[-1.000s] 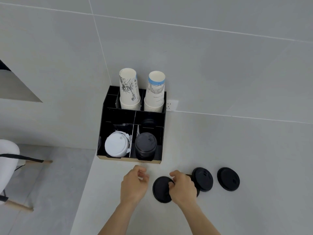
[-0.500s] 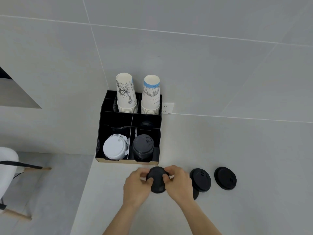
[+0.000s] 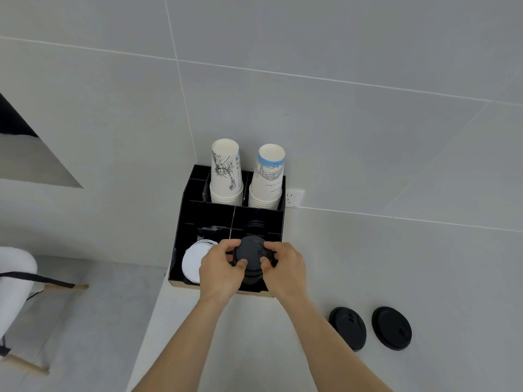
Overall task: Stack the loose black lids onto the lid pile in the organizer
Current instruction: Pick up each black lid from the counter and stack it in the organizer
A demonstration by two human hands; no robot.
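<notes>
A black lid [image 3: 252,251] sits on top of the black lid pile [image 3: 250,280] in the front right compartment of the black organizer [image 3: 208,216]. My left hand [image 3: 220,268] grips the lid's left rim and my right hand [image 3: 284,267] grips its right rim, fingers curled around it. Two loose black lids lie on the white counter to the right: one [image 3: 348,328] overlapping something dark beneath it, the other [image 3: 392,328] further right. Whether the held lid is fully seated on the pile I cannot tell.
A white lid stack [image 3: 194,261] fills the front left compartment. Two stacks of paper cups [image 3: 226,174] [image 3: 267,179] stand at the organizer's back. A wall socket [image 3: 294,198] is behind. The counter's left edge drops to the floor, where a white chair [image 3: 14,281] stands.
Both hands picked a lid off the counter and carried it up and forward onto the black pile in the organizer. The camera has tilted, so the remaining lids appear lower right.
</notes>
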